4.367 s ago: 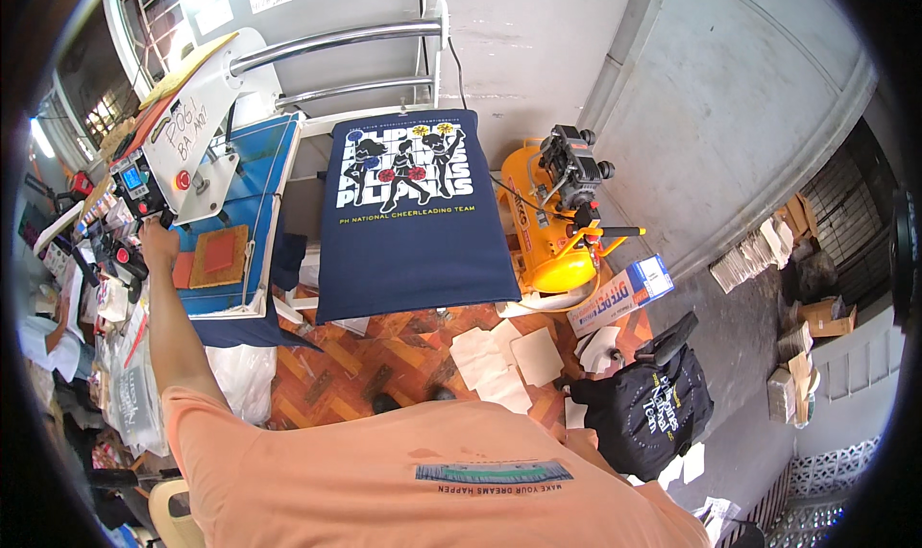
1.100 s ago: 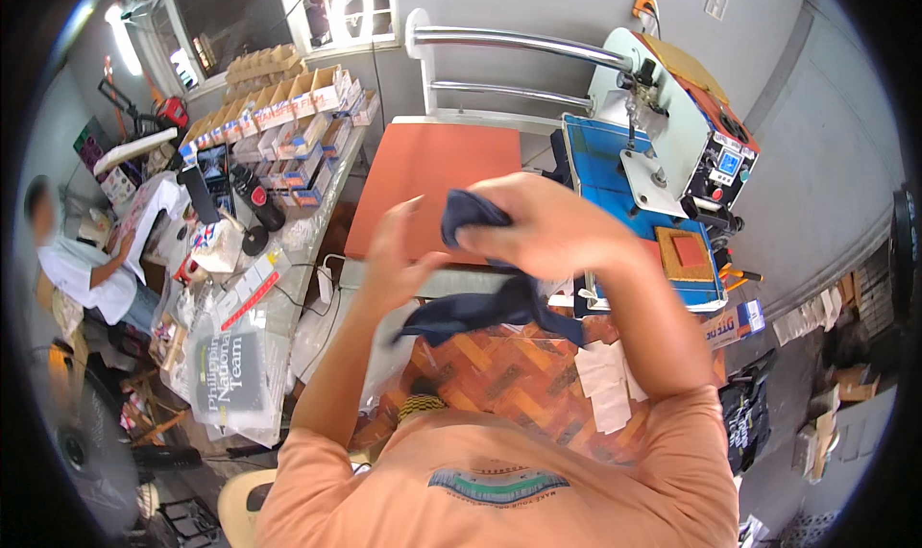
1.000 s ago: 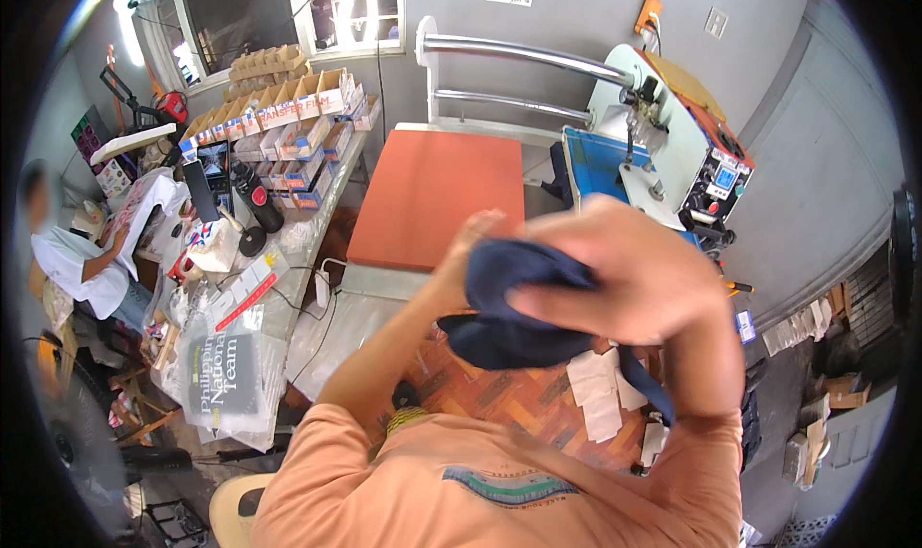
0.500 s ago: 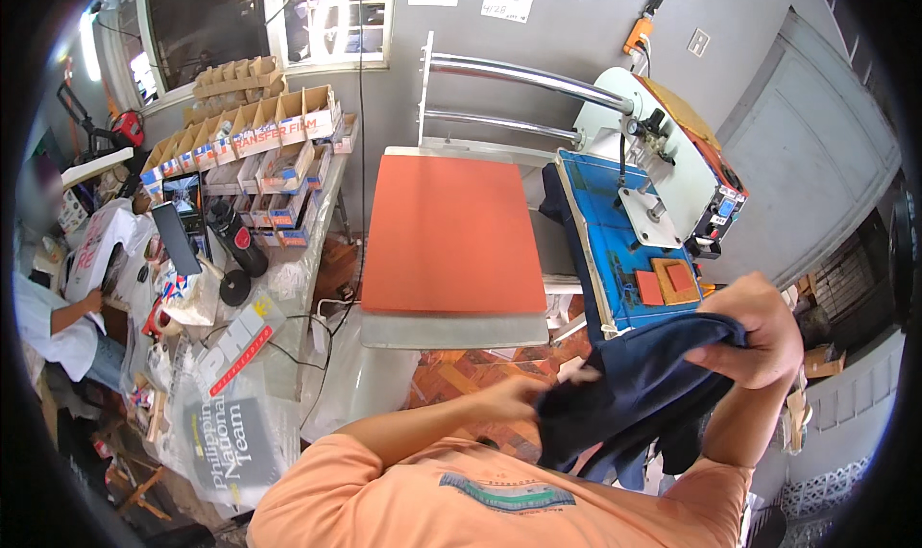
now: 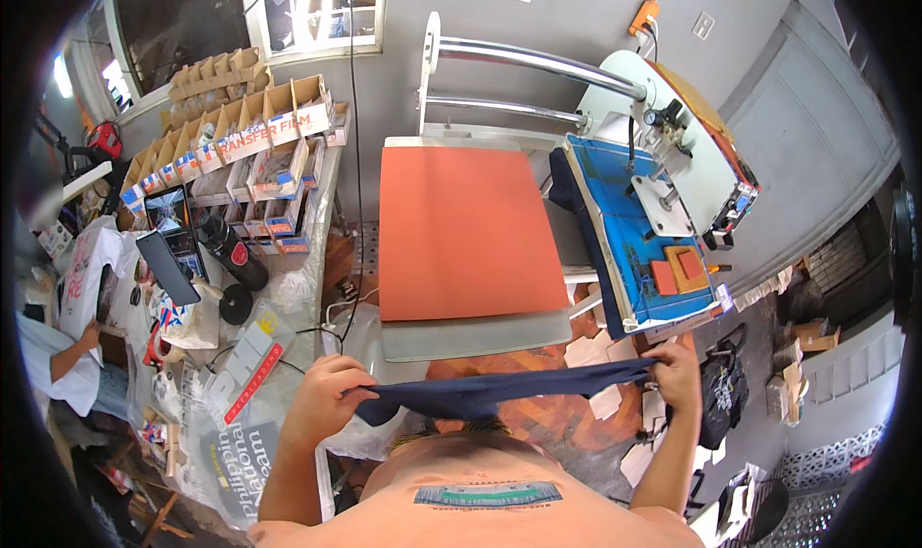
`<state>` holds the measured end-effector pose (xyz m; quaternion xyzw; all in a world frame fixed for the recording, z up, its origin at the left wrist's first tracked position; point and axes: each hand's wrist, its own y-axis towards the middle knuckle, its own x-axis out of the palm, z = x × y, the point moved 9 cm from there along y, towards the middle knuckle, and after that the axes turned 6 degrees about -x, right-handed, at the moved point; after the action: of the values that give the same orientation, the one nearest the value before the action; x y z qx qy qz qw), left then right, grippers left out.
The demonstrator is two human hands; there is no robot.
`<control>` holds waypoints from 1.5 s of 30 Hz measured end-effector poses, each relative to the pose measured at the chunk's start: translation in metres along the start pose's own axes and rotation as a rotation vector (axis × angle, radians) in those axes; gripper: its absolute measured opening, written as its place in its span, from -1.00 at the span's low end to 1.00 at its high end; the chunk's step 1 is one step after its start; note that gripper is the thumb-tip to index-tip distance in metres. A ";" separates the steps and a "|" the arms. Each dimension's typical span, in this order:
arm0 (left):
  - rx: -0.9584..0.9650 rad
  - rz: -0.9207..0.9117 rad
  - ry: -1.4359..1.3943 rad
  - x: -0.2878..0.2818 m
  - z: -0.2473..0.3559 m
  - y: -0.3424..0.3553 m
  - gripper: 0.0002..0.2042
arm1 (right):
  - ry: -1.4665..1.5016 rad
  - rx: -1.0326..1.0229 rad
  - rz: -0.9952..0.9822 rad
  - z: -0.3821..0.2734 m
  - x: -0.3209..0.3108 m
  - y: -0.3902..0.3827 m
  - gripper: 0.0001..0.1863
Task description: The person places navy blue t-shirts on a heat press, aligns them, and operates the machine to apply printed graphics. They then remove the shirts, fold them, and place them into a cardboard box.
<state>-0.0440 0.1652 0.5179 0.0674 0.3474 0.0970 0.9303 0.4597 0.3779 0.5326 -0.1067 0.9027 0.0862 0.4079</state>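
Observation:
A dark navy piece of cloth, which looks like a garment, is stretched sideways in front of my body. My left hand is closed on its left end and my right hand pinches the right end. The upper edge between my hands is nearly straight, and most of the cloth below it is hidden by its angle. Just beyond the cloth lies the flat orange-red pad of a press, with a grey plate showing under its near edge.
Right of the pad stands the press head over a blue board, with dark cloth hanging at its side. On the left, a plastic-covered table holds a black bottle, a phone and cardboard dividers. Another person's arm is far left.
The bunched cloth at the right has been brought to the middle and pulled out wide. My left hand has moved left and gripped one end; my right hand has moved lower.

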 end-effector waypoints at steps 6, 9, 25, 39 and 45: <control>-0.331 -0.080 -0.177 0.042 -0.102 -0.023 -0.80 | 0.338 0.083 -0.279 0.085 0.120 0.003 -0.85; -0.413 -0.109 -0.277 0.044 -0.136 -0.041 -0.82 | 0.494 0.150 -0.309 0.093 0.129 0.007 -0.86; -0.116 0.367 0.057 -0.094 -0.133 0.329 -0.65 | -0.281 -0.295 0.072 -0.111 0.068 0.402 -0.67; -0.918 0.296 -1.106 0.145 -0.310 0.139 -0.73 | 0.908 0.511 -0.043 0.150 0.261 0.219 -0.70; -0.775 0.424 -1.149 0.104 -0.287 0.128 -0.88 | 0.821 0.377 0.101 0.142 0.218 0.220 -0.77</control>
<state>-0.1736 0.3296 0.2619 -0.1610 -0.2764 0.3408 0.8840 0.3632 0.5973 0.2907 -0.0116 0.9937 -0.1091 0.0239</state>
